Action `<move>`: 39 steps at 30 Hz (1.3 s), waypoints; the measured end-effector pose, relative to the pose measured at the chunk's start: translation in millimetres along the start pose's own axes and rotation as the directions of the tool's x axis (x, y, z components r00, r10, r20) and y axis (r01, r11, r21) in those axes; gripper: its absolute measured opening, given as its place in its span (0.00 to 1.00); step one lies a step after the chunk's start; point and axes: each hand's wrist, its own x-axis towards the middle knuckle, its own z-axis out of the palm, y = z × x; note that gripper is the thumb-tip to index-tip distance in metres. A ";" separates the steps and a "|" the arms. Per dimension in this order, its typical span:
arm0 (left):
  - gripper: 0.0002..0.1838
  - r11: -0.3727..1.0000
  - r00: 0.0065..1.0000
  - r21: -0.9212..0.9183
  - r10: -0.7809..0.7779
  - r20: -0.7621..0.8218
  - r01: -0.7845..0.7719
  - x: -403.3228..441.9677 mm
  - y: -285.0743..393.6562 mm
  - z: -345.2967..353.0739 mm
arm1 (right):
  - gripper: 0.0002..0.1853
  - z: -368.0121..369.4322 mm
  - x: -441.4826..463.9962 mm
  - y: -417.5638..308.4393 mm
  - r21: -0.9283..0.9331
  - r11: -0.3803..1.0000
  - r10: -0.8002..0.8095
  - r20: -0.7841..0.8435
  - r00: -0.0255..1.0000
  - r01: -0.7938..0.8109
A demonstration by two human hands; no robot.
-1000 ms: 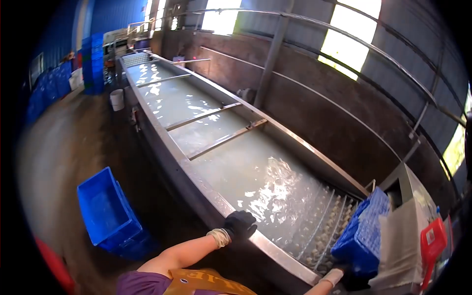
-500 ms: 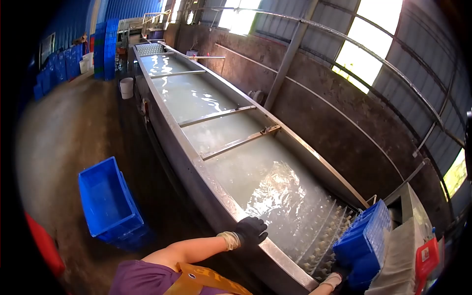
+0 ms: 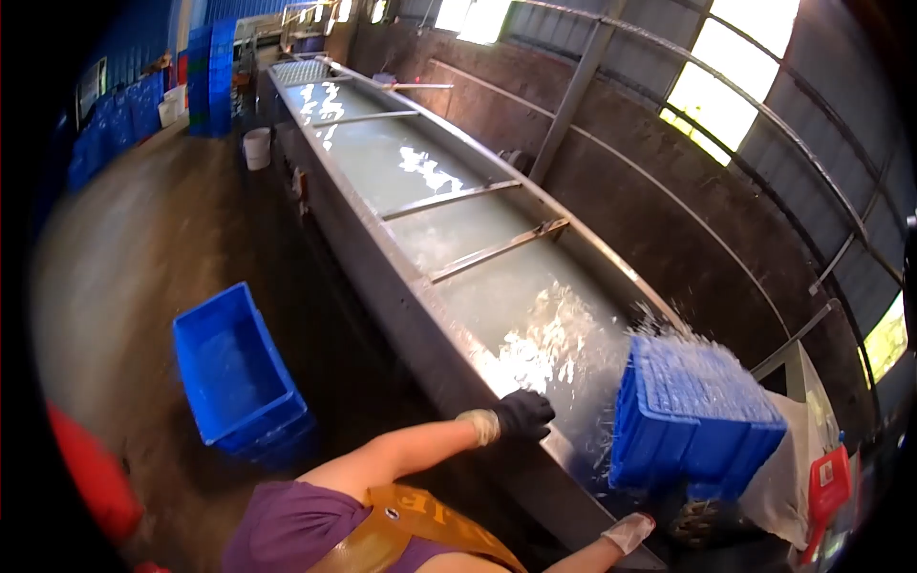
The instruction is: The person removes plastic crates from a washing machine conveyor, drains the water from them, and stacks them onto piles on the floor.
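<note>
My left hand [image 3: 525,415], in a black glove with a pale cuff, rests on the near metal rim of a long water tank [image 3: 358,205]. Its fingers are slightly apart and hold nothing. At the lower right, my right hand [image 3: 666,508] is at the underside of a blue plastic crate [image 3: 697,420]. The dark glove blends into the shadow there and its fingers barely show, while the pale cuff is plain. Tilted over the near end of the tank, the crate has water spraying off its ribbed upper face.
Another blue crate [image 3: 234,363] stands on the wet floor to the left. Metal crossbars [image 3: 501,250] span the tank. A red plastic scoop-like thing [image 3: 827,487] hangs at the far right. Farther back are a white bucket [image 3: 257,150] and stacked blue crates [image 3: 210,81].
The blue crate at the right has come up and left over the water, throwing spray. My right hand has moved with it. My left hand stays on the rim as the view shifts.
</note>
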 end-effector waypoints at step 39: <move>0.12 0.341 -0.778 -0.914 -0.626 -0.048 -0.219 -428.3 -63.0 -178.0 | 0.22 287.2 -136.4 -192.0 -0.255 0.713 -0.358 0.669 0.652 0.653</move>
